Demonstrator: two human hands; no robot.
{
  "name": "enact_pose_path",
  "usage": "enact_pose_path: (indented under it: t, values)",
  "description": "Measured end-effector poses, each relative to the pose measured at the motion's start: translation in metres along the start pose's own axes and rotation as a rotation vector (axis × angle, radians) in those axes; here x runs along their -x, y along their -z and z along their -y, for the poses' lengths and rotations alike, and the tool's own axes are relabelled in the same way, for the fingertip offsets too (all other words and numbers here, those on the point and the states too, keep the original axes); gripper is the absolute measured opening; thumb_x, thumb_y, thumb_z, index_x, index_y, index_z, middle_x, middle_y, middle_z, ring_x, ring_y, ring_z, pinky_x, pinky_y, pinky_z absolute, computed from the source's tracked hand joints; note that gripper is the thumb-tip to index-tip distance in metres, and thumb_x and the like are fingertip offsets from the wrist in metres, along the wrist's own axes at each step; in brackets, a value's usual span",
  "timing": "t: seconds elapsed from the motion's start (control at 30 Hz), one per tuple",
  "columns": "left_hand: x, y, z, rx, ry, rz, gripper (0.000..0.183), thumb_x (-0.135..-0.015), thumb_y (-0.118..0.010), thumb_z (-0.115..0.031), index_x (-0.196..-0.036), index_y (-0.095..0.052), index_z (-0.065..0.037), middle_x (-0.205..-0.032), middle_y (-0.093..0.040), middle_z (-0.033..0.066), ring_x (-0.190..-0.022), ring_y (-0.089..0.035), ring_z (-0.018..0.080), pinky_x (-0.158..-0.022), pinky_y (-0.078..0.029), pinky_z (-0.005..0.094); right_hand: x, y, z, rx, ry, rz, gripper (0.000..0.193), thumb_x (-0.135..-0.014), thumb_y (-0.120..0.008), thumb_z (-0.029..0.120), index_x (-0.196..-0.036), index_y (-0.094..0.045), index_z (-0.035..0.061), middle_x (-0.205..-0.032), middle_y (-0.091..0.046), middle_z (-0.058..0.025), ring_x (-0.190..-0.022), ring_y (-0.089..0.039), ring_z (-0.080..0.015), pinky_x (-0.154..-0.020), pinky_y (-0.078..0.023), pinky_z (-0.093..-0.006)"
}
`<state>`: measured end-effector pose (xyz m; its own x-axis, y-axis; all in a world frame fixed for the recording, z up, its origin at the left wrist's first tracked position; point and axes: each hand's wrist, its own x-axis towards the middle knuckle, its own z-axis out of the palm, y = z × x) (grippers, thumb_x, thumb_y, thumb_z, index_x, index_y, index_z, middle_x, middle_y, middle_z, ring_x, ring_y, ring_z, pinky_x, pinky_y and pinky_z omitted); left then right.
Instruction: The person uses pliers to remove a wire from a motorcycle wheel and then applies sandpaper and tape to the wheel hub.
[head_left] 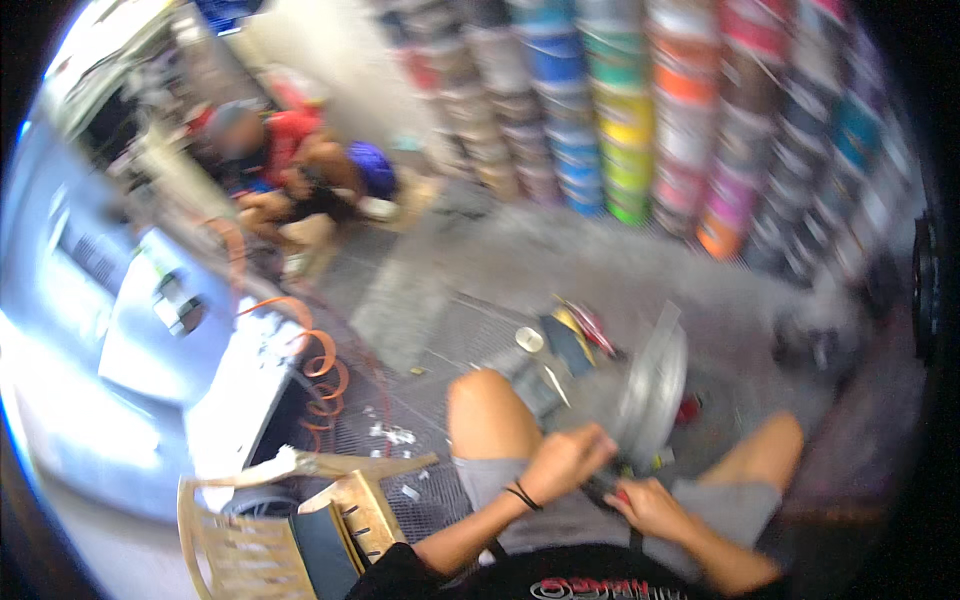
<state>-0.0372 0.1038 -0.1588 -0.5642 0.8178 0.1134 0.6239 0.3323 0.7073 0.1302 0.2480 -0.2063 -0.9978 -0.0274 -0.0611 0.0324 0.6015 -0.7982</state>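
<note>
Both my hands are together over my lap, blurred by motion. My left hand (572, 460), with a dark band on its wrist, is closed with curled fingers; what it grips, if anything, cannot be made out. Just to its right and nearer me, my right hand (655, 510) is wrapped round a small dark thing with a red part (622, 495), its kind too smeared to name. Beyond the hands, between my knees, stands a pale grey, shiny curved thing (655, 385) like a rim or a bent sheet. Whether either hand touches it cannot be told.
A wooden chair (255, 535) holding dark flat pieces stands at left. An orange coiled hose (325, 370) hangs by a pale table (235, 385). On the floor ahead lie a red tool (592, 328) and a round white thing (529, 339). Stacked coloured buckets (625, 130) and a crouching person (290, 165) are farther off.
</note>
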Motion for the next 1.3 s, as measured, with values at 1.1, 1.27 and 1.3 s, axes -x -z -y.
enact_pose_path:
  t: [1.1,1.27,1.3]
  values:
    - [-0.05,-0.02,0.126,-0.269,0.344,0.396,0.023,-0.081,-0.066,-0.022,-0.1,-0.068,-0.008,-0.087,-0.071,0.0182,-0.082,-0.071,0.0337,-0.075,-0.055,0.0452,-0.031,0.153,-0.402,-0.259,-1.003,-0.314,0.04,-0.095,-0.054,0.022,-0.12,-0.058,-0.0077,-0.095,-0.064,-0.0189,-0.068,-0.059,-0.0271,-0.056,-0.049,-0.0439]
    - [-0.02,-0.047,0.162,-0.342,0.139,0.476,0.02,-0.081,-0.068,-0.02,-0.093,-0.063,-0.005,-0.079,-0.069,0.0175,-0.076,-0.069,0.0374,-0.068,-0.054,0.0467,-0.064,0.165,-0.27,0.066,-0.623,-0.657,0.037,-0.094,-0.058,0.03,-0.11,-0.063,-0.0024,-0.109,-0.067,-0.0197,-0.101,-0.064,-0.0386,-0.089,-0.048,-0.0427]
    - [-0.025,-0.057,0.161,-0.314,0.151,0.54,0.019,-0.081,-0.069,-0.02,-0.091,-0.062,-0.005,-0.078,-0.069,0.0179,-0.075,-0.068,0.0383,-0.068,-0.054,0.0469,-0.062,0.173,-0.256,0.001,-0.549,-0.733,0.031,-0.096,-0.058,0.026,-0.108,-0.063,-0.0019,-0.105,-0.069,-0.0167,-0.097,-0.066,-0.0314,-0.085,-0.05,-0.0398]
